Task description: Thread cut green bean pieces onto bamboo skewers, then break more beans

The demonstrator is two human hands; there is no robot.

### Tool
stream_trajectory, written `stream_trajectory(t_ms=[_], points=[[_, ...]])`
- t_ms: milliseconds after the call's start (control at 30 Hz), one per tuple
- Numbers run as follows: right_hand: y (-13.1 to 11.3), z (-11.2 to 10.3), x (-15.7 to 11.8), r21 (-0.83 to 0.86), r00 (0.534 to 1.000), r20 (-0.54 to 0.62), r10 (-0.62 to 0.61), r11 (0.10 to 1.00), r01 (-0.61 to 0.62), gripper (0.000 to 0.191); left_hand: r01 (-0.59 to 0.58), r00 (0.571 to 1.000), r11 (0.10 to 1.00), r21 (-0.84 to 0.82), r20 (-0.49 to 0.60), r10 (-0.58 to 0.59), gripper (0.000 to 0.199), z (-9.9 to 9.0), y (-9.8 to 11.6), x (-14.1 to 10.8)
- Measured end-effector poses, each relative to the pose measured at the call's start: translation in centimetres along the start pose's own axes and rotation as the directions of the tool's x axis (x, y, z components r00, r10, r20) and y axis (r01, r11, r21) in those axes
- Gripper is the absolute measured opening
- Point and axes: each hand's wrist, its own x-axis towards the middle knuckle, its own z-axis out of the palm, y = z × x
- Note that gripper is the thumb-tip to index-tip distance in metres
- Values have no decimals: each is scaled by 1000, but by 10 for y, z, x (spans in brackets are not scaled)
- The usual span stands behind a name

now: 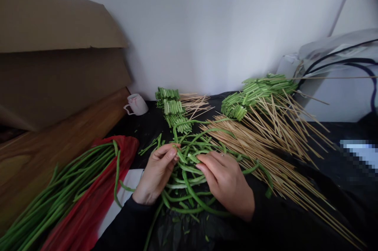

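Over a loose tangle of long green beans (191, 199) on black plastic, my two hands work close together. My left hand (158, 172) is closed in a pinch on a long green bean (180, 156). Thumb and fingers of my right hand (226, 182) pinch the end of a green bean piece (193, 159), with a small gap between the hands. Whether both pieces belong to one bean, I cannot tell. Just beyond lie skewered rows of cut beans (173, 107) and a fan of bare wooden skewers (254, 152).
Long uncut beans (67, 188) lie in a red bag (88, 199) at the left. A white mug (137, 104) stands by a cardboard box (59, 46). More skewered beans (262, 91) are piled at the back right, beside a white box (333, 97) with black straps.
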Motion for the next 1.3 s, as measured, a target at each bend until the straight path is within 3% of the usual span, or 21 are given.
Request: stream_trajectory(t_ms=[133,267,367,433,500,600,667,967,1200,1300], points=[[1,0,-1,20,1000,-7,28,999,-28,18,-31,998,991,-130,-61,23,20,-6,11,6],[2,0,-1,47,999,-9,50,998,-49,15,-22,985,940,-340,-170,-38,2,-14,25,13],[2,1,-1,52,999,-5,49,997,-49,15,25,988,922,-386,-130,-81,10,-15,31,12],[2,1,-1,36,999,-9,38,999,-38,15,63,996,961,-270,-41,-77,5,-12,29,8],[3,1,-2,16,1000,-14,23,1000,-23,15,73,997,996,-51,43,-71,10,-6,23,2],[3,2,-2,-15,1000,-10,10,1000,-11,16,34,990,958,283,120,-70,23,0,12,-5],[3,2,-2,-31,1000,-5,1,1000,-1,17,18,987,918,395,140,-79,23,2,7,-7],[2,2,-1,-31,998,44,-47,998,48,17,119,958,896,427,187,-216,26,5,5,-10],[-2,5,-2,-14,986,30,-162,987,163,19,2,956,829,559,243,-166,22,12,3,-17],[-1,9,-5,-21,976,-16,-217,976,217,17,22,944,849,528,269,-191,18,14,2,-20]])
